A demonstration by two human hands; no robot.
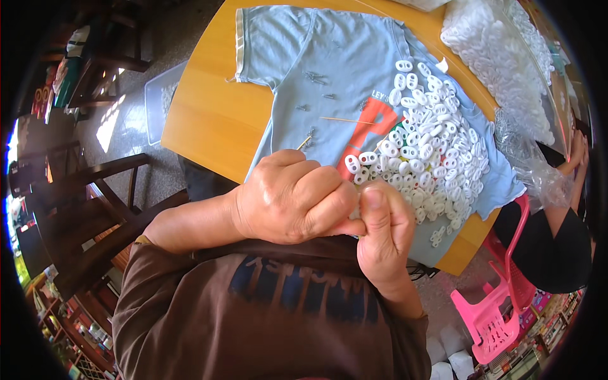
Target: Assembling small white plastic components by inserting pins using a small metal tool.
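My left hand (301,197) is closed in a fist in front of my chest, its fingertips turned out of sight. Pressed against it, my right hand (385,229) is closed too, thumb laid over bent fingers. What sits between the two hands is hidden. A thin yellowish rod (305,142) shows just above the left fist; I cannot tell if the fist grips it. Beyond the hands, a heap of white oval plastic pieces with two holes (437,142) covers the right part of a light blue T-shirt (288,47). Small metal springs (315,78) lie scattered on the shirt, near a thin wooden stick (347,120).
The shirt is spread over a yellow wooden table (196,120). A clear plastic bag (497,57) full of white pieces lies at the far right. Another person's hand (575,152) is beside it. A pink plastic chair (487,316) stands at right, a dark wooden chair (82,221) at left.
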